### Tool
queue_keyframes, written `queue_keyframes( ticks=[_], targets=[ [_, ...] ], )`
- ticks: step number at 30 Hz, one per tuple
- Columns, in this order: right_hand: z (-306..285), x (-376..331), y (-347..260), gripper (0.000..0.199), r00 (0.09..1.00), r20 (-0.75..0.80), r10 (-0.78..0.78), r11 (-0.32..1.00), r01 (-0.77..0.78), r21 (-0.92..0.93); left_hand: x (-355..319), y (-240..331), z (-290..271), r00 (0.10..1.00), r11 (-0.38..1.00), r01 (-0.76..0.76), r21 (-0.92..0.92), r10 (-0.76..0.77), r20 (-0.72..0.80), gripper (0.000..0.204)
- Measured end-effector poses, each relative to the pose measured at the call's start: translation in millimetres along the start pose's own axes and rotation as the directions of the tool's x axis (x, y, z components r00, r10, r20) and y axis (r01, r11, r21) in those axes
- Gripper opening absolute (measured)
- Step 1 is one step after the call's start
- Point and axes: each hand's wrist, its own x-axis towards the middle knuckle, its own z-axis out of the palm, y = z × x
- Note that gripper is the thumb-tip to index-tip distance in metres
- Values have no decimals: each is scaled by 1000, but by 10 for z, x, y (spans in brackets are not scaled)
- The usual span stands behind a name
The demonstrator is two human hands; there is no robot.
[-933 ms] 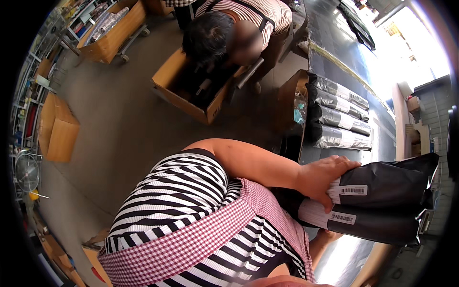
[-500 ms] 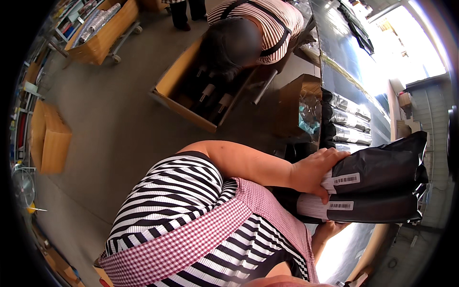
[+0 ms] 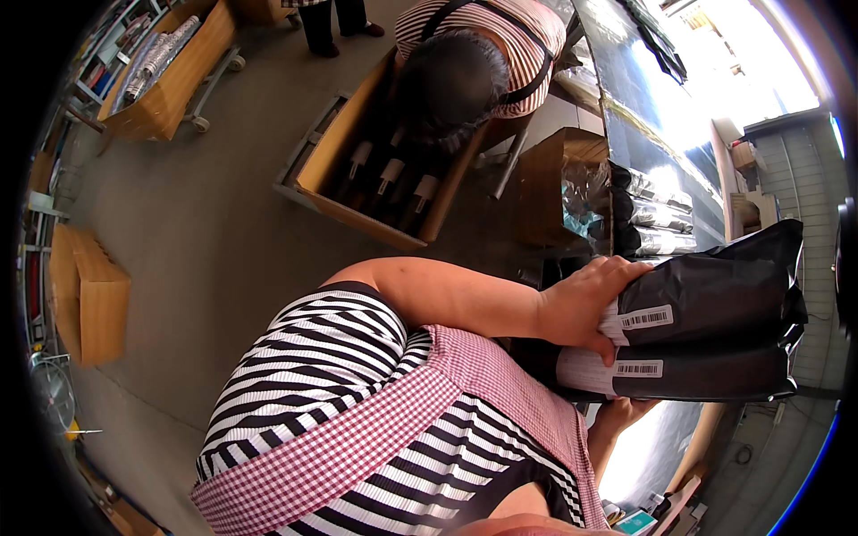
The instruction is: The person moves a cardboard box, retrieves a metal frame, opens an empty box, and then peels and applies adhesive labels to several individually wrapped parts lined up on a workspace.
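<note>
Two long black plastic packages, each with a white barcode label, lie side by side in my arms at the right. My left hand (image 3: 585, 304) is closed over the near end of the upper package (image 3: 706, 290), thumb resting by its label. Below the lower package (image 3: 697, 371), my right hand (image 3: 626, 411) is pressed to its underside; most of its fingers are hidden behind the plastic. Beyond them, several similar black packages with silvery labels (image 3: 661, 214) rest in a row on the dark tabletop (image 3: 639, 116).
A person in a striped top (image 3: 527, 45) bends over a large carton (image 3: 313, 170) holding several black packages. Another carton (image 3: 545, 188) with clear plastic stands beside the table. At the left are a cardboard box (image 3: 103, 299) and a wheeled cart with silver rolls (image 3: 161, 58). Someone's dark-clad legs (image 3: 322, 27) stand behind.
My view has shifted slightly, and the packages' far ends have tilted up a little. Both hands keep their places on them. The bending person's head has moved slightly over the carton.
</note>
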Motion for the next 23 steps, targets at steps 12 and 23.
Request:
queue_keyframes(
  ticks=[12, 23],
  targets=[
    [140, -30, 0, 97, 992, 96, -78, 997, 77, 16, -92, 63, -227, 999, 1000, -1, 13, 1, -38, 129],
    [194, 10, 82, 84, 956, 274, -105, 991, 124, -55, -182, -11, -432, 998, 999, -40, 30, 42, -54, 126]
  ],
)
